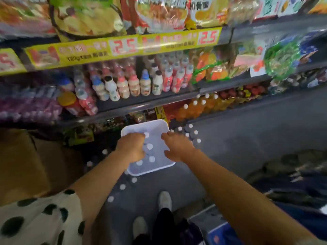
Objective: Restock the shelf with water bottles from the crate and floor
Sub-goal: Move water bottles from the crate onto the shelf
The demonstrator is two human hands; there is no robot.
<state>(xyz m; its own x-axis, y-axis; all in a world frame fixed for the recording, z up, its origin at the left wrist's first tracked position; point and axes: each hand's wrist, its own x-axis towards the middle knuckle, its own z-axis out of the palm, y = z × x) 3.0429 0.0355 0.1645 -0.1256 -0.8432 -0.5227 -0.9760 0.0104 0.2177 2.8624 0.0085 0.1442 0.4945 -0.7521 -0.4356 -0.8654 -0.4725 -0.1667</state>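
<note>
Head camera is looking down a shop aisle at two bare arms reaching toward a white crate (160, 123) sitting on the grey floor (247, 131) at the foot of a shelf (141, 103). White-capped water bottles (150, 146) are standing upright inside the crate. More bottles on the floor (190, 134) are clustering just beside the crate's right edge, and a loose line of caps (122, 186) is trailing along the floor near its left corner. The left hand (131, 147) is hovering over the crate's left side with fingers curling downward among the caps; whether it is gripping a bottle cannot be told. The right hand (177, 147) is reaching over the crate's right rim with fingers spread and relaxed, holding nothing. Small yoghurt-drink bottles (134, 84) are filling the shelf above, orange soda bottles (194, 106) are standing lower to the right, and snack bags (85, 15) are hanging over yellow price strips (123, 46). A cardboard box (26, 161) is sitting at left. A spotted sleeve (40, 218) and two pale shoes (164, 200) are showing below.
</note>
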